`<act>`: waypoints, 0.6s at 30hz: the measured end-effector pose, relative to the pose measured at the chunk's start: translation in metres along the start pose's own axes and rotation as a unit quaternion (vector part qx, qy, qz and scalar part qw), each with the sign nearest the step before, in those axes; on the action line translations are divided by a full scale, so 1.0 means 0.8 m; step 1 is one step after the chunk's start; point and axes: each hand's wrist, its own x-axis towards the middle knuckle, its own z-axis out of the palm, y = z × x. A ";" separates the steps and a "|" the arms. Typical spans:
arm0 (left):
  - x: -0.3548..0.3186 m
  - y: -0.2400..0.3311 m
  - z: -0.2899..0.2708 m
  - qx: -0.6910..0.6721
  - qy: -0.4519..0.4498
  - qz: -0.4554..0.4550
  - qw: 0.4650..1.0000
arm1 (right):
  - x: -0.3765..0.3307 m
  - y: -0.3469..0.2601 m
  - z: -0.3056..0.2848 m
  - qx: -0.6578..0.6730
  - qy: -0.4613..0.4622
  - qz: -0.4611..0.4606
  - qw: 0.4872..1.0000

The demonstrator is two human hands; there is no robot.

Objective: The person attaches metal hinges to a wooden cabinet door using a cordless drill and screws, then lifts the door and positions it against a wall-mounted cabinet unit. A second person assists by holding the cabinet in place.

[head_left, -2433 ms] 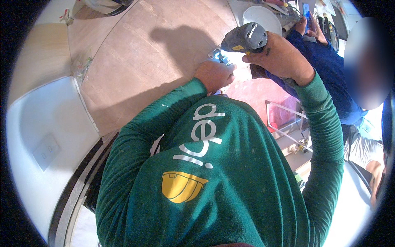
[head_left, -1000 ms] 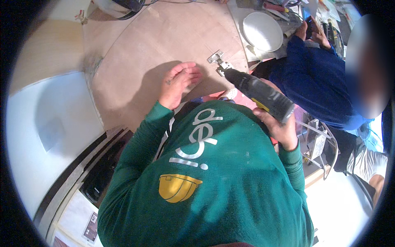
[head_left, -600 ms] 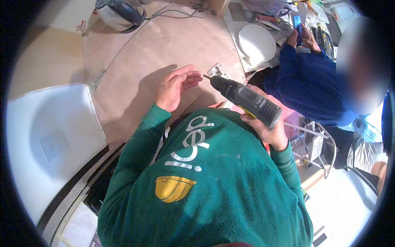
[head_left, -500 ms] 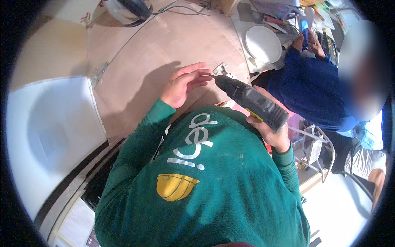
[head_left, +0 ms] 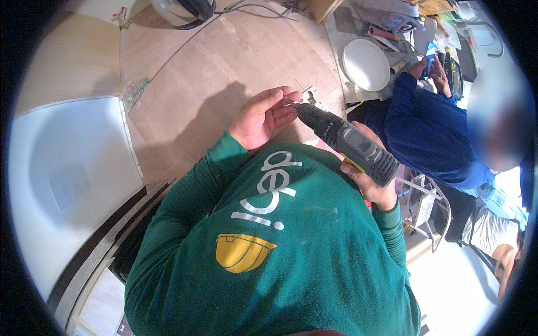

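Note:
My right hand grips the handle of a dark grey cordless drill, which points toward the upper left. A thin bit sticks out of its chuck and reaches the fingers of my left hand. That hand is closed, thumb and fingertips drawn together at the tip of the bit; whatever lies between them is too small to make out. Just beyond the chuck, a silver metal cabinet hinge sits near the right edge of the wooden board.
A round white lid lies among clutter at the upper right. Close on my right, a person in a blue sleeve holds a phone. Cables lie along the far side. A white panel stands at left.
My left hand has turned and its fingers have curled in at the bit's tip. The drill has shifted slightly right and down in the picture, as has the surrounding scene.

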 end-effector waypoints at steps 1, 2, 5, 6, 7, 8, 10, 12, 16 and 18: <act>0.001 0.000 0.002 0.002 0.007 0.003 1.000 | 0.002 -0.002 -0.002 -0.014 -0.005 -0.003 1.000; 0.001 0.000 0.005 0.004 0.013 0.006 1.000 | 0.005 -0.003 -0.004 -0.027 -0.009 -0.007 1.000; 0.004 -0.001 0.005 0.015 0.018 0.009 1.000 | 0.009 -0.003 -0.004 -0.030 -0.004 -0.012 0.999; 0.006 -0.001 0.005 0.019 0.017 0.010 1.000 | 0.010 -0.002 -0.004 -0.023 -0.003 -0.010 1.000; 0.006 -0.001 0.006 0.027 0.016 0.009 0.999 | 0.010 -0.001 -0.004 -0.017 -0.002 -0.008 1.000; 0.006 -0.001 0.007 0.034 0.017 0.008 0.999 | 0.010 0.000 -0.004 -0.010 -0.002 -0.006 1.000; 0.007 -0.001 0.007 0.052 0.017 0.007 0.999 | 0.012 -0.002 -0.007 -0.024 -0.012 -0.007 1.000; 0.012 -0.001 0.004 0.073 0.013 0.003 0.997 | 0.013 -0.001 -0.007 -0.028 -0.015 -0.013 0.999; 0.020 -0.002 -0.009 0.070 -0.013 -0.003 0.997 | 0.013 0.003 -0.006 -0.018 -0.006 -0.028 0.999; 0.027 0.003 -0.021 0.104 -0.034 -0.009 0.994 | 0.012 0.004 -0.007 -0.002 0.000 -0.021 1.000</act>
